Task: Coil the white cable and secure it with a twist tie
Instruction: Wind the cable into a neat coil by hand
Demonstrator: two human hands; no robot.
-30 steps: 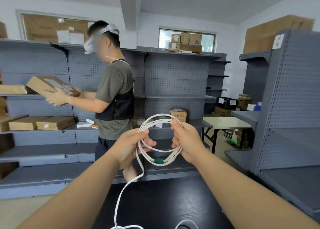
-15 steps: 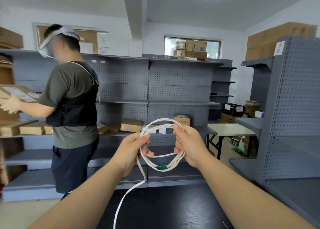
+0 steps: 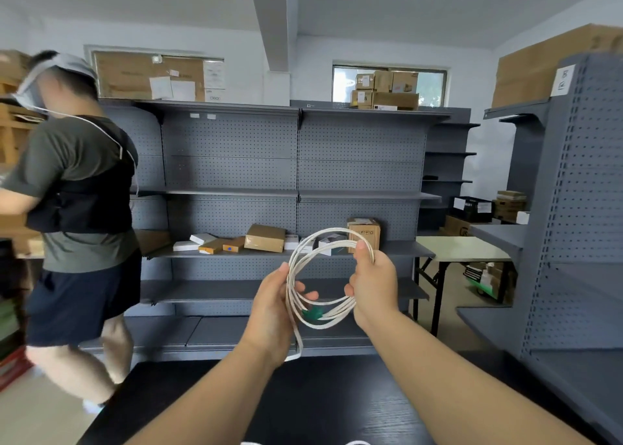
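The white cable [image 3: 337,313] hangs in the air as a loose coil of several turns, strung between the two hands above the dark desk [image 3: 323,407]; the right hand [image 3: 372,284] pinches the coil's right side, thumb over the strands and fingers curled behind; the left hand [image 3: 271,309] grips the left side, thumb and fingers closed round the turns. Below the left hand a free tail [image 3: 298,340] drops toward the desk; between the hands, at the coil's bottom, sits a small green piece [image 3: 315,313], tie or plug I cannot tell. The turns lie uneven and no tie looks fastened round them; if either hand eases to gather the tail, they could spring apart or tangle. Beyond the hands stand grey shelves [image 3: 232,174]; another person [image 3: 77,188] is off to the left of the left hand.
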